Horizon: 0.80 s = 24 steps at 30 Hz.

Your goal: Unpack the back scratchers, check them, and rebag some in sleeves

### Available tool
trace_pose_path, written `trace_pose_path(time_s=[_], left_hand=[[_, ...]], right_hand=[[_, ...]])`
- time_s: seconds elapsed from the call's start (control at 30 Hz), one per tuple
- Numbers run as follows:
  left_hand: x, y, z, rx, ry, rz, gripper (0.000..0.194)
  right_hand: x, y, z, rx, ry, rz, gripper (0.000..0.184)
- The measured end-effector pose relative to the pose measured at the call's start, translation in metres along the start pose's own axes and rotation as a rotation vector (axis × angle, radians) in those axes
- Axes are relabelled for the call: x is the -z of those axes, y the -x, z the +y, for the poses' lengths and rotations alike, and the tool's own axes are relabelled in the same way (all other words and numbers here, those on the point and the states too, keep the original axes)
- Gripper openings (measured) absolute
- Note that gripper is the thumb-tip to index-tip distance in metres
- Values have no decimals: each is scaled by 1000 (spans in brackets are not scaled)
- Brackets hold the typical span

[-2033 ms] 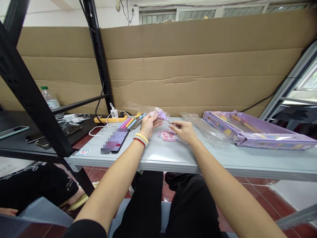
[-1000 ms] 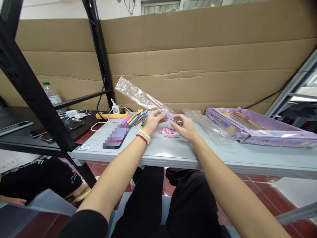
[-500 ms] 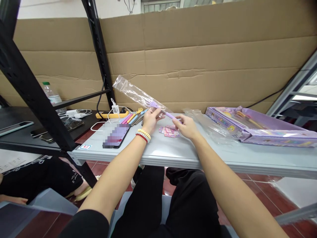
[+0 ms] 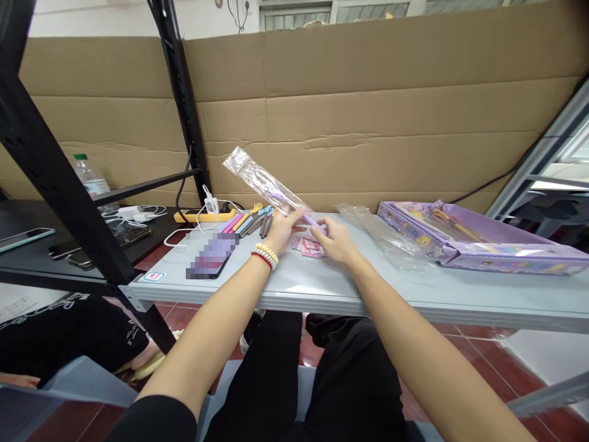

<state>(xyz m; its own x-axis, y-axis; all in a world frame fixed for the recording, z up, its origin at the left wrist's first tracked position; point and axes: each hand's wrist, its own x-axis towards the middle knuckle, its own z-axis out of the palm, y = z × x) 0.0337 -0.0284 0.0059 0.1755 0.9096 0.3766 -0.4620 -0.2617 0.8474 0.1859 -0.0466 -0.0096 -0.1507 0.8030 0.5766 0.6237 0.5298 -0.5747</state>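
A slim purple back scratcher lies slantwise between my hands, its claw-like head inside a long clear plastic sleeve. My left hand, wearing coiled bands at the wrist, pinches the sleeve's near end around the scratcher. The fingers of my right hand are closed on the handle's lower end. Below them, small pink printed cards lie on the grey table. Left of my left hand is a group of back scratchers with coloured handles and claw heads.
A phone lies at left, near a yellow power strip with white cables. Empty clear sleeves and an open purple box are to the right. A black rack post stands at left; a seated person's leg shows below.
The back scratcher's head sits deeper inside the sleeve. The sleeve's far end has come right and slightly lower, and my right hand has moved a little left with the handle.
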Motion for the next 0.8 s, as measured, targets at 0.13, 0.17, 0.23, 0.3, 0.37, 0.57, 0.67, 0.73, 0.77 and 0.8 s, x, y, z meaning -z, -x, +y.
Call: trace_pose_path(time_s=[0.13,0.17,0.23,0.3,0.37,0.57,0.67,0.73,0.77,0.8], left_hand=[[10,-7,5,-37,121,197,24],[12,-8,6,-30,139,214,23],[16,-9,8,-6,163,235,22],[18,-9,9,32,167,227,23],[17,-7,10,79,162,179,24],[8,3,7,233,99,-162,21],[5,4,4,258,57,-183,19],[6,3,3,234,50,-157,19],[7,2,3,226,44,-149,20],[8,1,2,228,32,-149,21]], right_hand=[[5,0,-8,-50,-334,-70,41],[7,0,-10,-68,-456,-97,47],[12,0,-14,-96,-658,-158,59],[15,0,-16,-122,-756,-208,65],[16,0,-16,-145,-771,-207,65],[9,0,-11,-135,-551,-88,56],[6,0,-9,-92,-546,-106,55],[5,0,-8,-77,-575,-122,54],[5,0,-8,-76,-576,-124,53],[5,0,-8,-79,-565,-122,52]])
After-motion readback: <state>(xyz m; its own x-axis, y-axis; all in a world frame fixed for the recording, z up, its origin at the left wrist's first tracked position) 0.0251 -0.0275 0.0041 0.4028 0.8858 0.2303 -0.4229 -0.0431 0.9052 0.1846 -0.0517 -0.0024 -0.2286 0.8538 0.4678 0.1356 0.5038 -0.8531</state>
